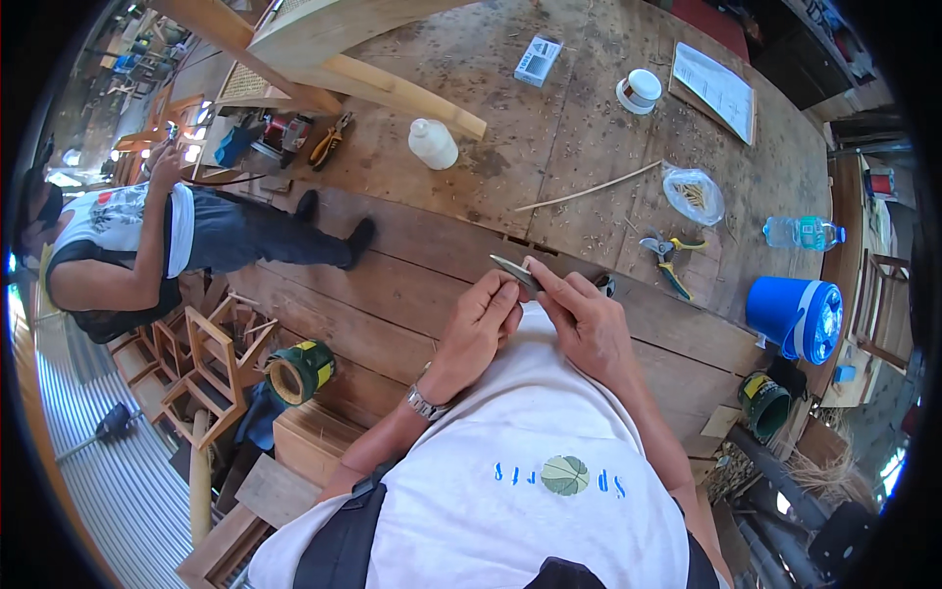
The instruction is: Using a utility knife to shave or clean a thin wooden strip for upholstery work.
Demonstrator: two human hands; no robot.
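Note:
In front of my chest, at the near edge of the workbench [599, 196], my two hands meet. My right hand [589, 319] is closed on a short grey knife [514, 269], whose pointed blade aims up and left; the handle is hidden. My left hand [478, 332], with a metal watch at the wrist, is pinched closed just under the blade. Whatever its fingers hold is hidden. On the bench nearby lie a thin cane strip [589, 188], a clear plastic bag [708, 208] with small light sticks, and yellow-and-blue pliers [670, 263] with open jaws.
A white bottle [433, 144], a small box [538, 60], a white jar [640, 90] and a clipboard [713, 88] stand or lie farther back. A wooden frame [392, 93] reaches over the bench. Rightward are a water bottle [803, 233] and blue jug [795, 316]; leftward, another person [206, 226].

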